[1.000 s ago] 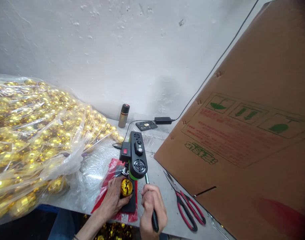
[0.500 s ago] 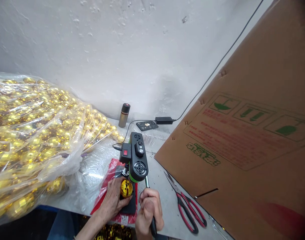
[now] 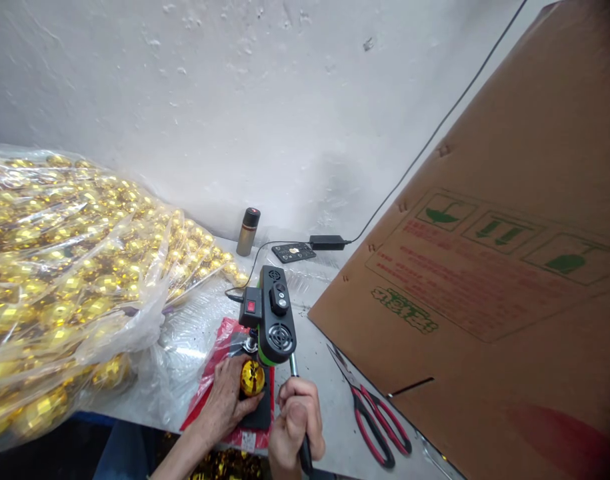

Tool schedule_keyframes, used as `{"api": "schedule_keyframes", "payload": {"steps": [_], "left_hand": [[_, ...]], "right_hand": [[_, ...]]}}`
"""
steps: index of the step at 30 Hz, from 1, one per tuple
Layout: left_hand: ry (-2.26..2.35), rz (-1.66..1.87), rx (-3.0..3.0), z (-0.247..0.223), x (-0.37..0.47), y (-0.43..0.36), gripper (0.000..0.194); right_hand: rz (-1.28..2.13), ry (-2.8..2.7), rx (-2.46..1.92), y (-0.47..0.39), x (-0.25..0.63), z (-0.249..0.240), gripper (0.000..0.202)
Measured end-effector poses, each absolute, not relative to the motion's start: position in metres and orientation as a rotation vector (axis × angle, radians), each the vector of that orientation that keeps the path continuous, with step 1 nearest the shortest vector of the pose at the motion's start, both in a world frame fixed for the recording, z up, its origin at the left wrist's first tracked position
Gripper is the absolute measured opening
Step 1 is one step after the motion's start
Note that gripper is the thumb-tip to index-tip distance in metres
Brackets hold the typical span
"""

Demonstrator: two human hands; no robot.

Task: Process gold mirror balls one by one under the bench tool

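Note:
Beneath the head of a small black-and-green bench drill press (image 3: 277, 320), my left hand (image 3: 227, 393) grips a shiny gold faceted ball (image 3: 253, 378), thumb on the near side and fingers around the far side. My right hand (image 3: 297, 423) is closed around the black-ended metal lever (image 3: 305, 453) on the machine's right side. The machine's dark base plate (image 3: 259, 417) rests on a red plastic sheet (image 3: 205, 403). The housing hides whatever sits directly above the ball, so contact with a tool cannot be seen.
A big clear bag of gold balls (image 3: 85, 253) fills the left. Red-handled scissors (image 3: 377, 413) lie right of the machine, beside a large cardboard box (image 3: 485, 280). A spray can (image 3: 248, 231), a phone-like black slab (image 3: 293, 251) and a power adapter (image 3: 327, 242) are near the wall.
Almost nothing differs. Both hands keep their grips, and the ball stays under the machine. The view has shifted very slightly.

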State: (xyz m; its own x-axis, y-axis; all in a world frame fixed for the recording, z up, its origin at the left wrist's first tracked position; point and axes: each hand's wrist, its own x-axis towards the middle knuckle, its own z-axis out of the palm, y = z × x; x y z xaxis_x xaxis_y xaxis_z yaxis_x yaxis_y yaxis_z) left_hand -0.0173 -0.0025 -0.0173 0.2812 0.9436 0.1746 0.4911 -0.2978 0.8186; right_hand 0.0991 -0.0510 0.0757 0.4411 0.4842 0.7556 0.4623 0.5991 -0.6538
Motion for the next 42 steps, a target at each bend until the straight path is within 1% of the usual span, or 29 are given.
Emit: {"api": "schedule_keyframes", "payload": {"steps": [21,33,36,39,42], "left_hand": [[1.291,0.955,1.938,-0.023,-0.014,-0.003,0.056],[1.300,0.914,1.894,-0.019,-0.012,-0.002,0.058],[1.298,0.905,1.906,-0.017,-0.013,-0.003,0.058],[1.307,0.911,1.913,-0.016,-0.013,-0.003,0.058],[1.318,0.935,1.916,-0.015,-0.012,-0.001,0.055]], "right_hand": [[0.024,-1.106,-0.948,-0.044,0.096,0.076,0.037],[-0.068,-1.193,-0.975,-0.046,0.101,0.034,0.037],[-0.116,-1.279,-0.966,-0.044,0.105,0.031,0.036],[-0.107,-1.304,-0.960,-0.047,0.108,0.045,0.036],[-0.001,-1.246,-0.991,-0.053,0.110,0.084,0.036]]}}
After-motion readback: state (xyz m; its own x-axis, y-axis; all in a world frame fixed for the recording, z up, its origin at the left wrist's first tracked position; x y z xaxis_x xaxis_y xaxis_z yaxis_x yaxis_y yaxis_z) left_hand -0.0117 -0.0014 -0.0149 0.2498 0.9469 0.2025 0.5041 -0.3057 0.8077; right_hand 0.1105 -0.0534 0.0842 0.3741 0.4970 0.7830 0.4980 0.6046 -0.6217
